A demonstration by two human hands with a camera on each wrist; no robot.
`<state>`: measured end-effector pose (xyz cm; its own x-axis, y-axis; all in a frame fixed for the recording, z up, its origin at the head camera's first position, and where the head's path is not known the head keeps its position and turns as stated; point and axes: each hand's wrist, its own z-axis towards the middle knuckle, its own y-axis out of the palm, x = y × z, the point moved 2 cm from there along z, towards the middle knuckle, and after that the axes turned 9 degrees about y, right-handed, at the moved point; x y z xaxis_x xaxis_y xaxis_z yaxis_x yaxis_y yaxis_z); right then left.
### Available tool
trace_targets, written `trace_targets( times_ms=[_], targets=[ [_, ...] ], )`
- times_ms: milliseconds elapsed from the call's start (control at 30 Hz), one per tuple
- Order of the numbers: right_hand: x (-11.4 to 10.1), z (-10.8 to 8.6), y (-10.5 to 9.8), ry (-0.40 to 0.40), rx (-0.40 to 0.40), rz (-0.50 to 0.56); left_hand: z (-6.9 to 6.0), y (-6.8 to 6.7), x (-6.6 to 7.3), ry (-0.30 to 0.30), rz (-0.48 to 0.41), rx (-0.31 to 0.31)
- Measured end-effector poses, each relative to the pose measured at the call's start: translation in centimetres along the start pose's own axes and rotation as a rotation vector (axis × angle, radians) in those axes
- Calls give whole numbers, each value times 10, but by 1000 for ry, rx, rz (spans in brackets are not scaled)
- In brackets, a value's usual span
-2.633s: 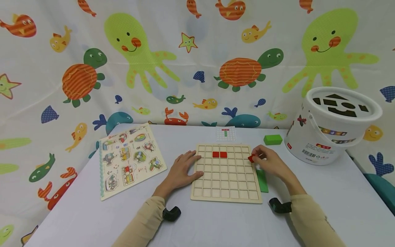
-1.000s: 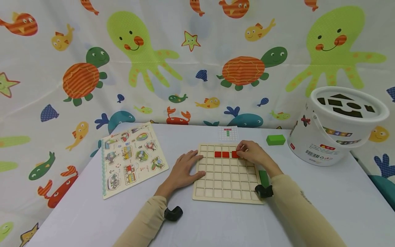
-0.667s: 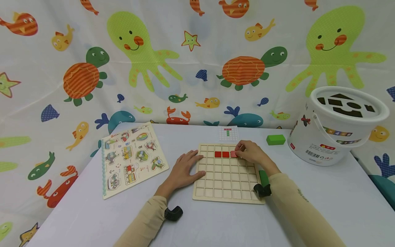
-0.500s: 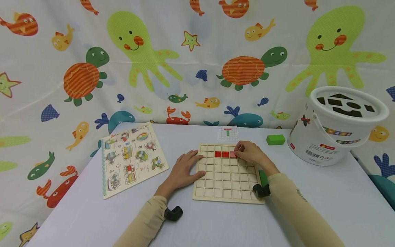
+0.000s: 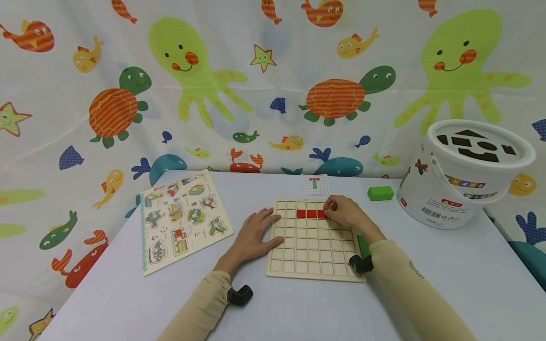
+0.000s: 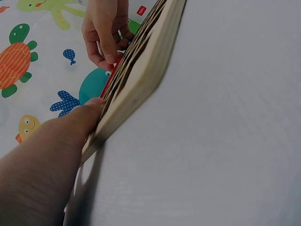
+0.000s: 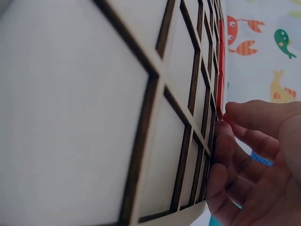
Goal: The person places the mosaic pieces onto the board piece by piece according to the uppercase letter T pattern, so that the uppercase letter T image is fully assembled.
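A wooden grid board (image 5: 313,255) lies on the white table. My left hand (image 5: 255,234) rests at its left edge with fingers spread; the left wrist view shows the thumb (image 6: 84,117) on the rim. Near the board's top, two red square tiles (image 5: 306,214) sit side by side in cells. Right beside them is a third red tile (image 5: 321,214), its right end covered by my right hand (image 5: 349,213). Thumb and forefinger pinch that tile's end in the right wrist view, where the other fingers (image 7: 225,146) curl by the board.
Behind the board lies a card (image 5: 315,185) with a red and green grid pattern. A green block (image 5: 380,193) and a white lidded bucket (image 5: 460,189) stand at right. Another green piece (image 5: 364,246) is partly hidden by the right arm. A picture puzzle board (image 5: 183,222) lies left.
From the board's right edge, my right hand has moved left with a red tile to the other two. The tile has shifted slightly left and now lines up with them. My left hand stays put.
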<state>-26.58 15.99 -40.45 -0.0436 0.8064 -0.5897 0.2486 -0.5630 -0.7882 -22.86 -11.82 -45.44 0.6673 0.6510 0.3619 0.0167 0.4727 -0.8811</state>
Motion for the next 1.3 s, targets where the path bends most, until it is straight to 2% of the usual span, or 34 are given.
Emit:
trace_targets(
  times_ms=[300, 800, 1300],
  targets=[
    [7, -8, -5, -22, 4, 35, 0, 1, 0, 9, 5, 20],
    [18, -36, -15, -76, 76, -8, 0, 0, 1, 39, -3, 46],
    [43, -70, -23, -18, 64, -17, 0, -1, 1, 35, 2, 35]
  ],
)
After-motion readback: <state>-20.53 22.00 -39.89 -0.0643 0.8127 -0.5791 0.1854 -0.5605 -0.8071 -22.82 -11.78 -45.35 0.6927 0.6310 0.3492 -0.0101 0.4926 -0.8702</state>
